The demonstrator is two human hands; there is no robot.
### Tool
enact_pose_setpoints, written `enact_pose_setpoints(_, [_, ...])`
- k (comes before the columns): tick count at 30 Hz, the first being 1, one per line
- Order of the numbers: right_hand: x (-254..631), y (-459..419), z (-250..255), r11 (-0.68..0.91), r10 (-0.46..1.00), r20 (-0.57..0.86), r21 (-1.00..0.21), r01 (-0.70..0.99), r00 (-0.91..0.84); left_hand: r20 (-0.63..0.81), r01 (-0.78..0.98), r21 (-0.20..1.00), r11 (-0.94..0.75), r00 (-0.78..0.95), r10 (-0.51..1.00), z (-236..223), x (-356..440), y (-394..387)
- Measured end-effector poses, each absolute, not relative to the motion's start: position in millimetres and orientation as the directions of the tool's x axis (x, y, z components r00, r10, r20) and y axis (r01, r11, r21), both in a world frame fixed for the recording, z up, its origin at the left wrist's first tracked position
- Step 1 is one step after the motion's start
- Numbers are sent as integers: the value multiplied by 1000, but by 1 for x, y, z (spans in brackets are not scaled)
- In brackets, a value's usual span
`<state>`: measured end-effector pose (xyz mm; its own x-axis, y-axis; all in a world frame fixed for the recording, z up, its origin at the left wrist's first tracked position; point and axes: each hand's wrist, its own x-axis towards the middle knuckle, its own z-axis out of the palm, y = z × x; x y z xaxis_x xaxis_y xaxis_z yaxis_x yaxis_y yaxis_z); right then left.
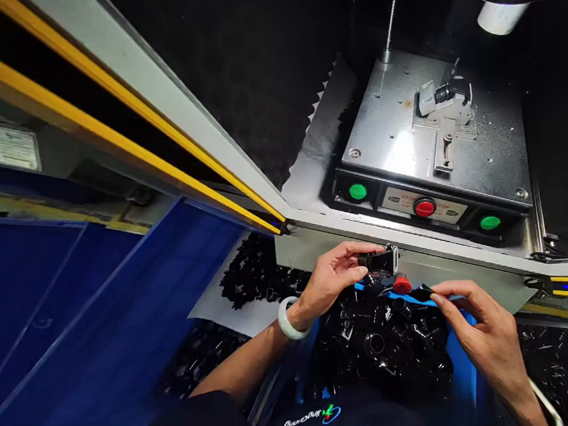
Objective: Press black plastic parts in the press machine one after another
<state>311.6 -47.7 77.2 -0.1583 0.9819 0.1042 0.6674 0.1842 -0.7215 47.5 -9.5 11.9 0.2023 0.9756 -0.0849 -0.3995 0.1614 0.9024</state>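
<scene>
My left hand (330, 278) pinches a small black plastic part (380, 261) with a pale metal clip, held just below the machine's front edge. My right hand (479, 325) pinches a thin black piece (422, 292) at its fingertips, right of a small red cap (401, 284). Both hands hover over a blue bin (466, 374) heaped with black plastic parts (387, 337). A pale bangle circles my left wrist, a white watch my right.
A steel press table (396, 140) carries a fixture (445, 108) holding a black part. Its front panel has two green buttons (357, 191) and a red stop button (424, 207). Yellow-striped guard rails (124, 100) run at left; blue bins (77, 320) and loose black parts (253, 273) lie below.
</scene>
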Motion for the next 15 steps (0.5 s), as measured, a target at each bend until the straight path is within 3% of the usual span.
enact_pose_setpoints(4, [277,-15,90,182,978,99,-833,523,-183,15,-275,959,61,266,964,25,60,-4])
enact_pose_setpoints(9, [279,7,82,142,980,43,-837,529,-194,119,-59,992,-107,263,957,37,70,8])
enact_pose_setpoints(15, [286,45,88,173,977,92,-866,470,-191,338,218,895,-390,241,910,63,80,50])
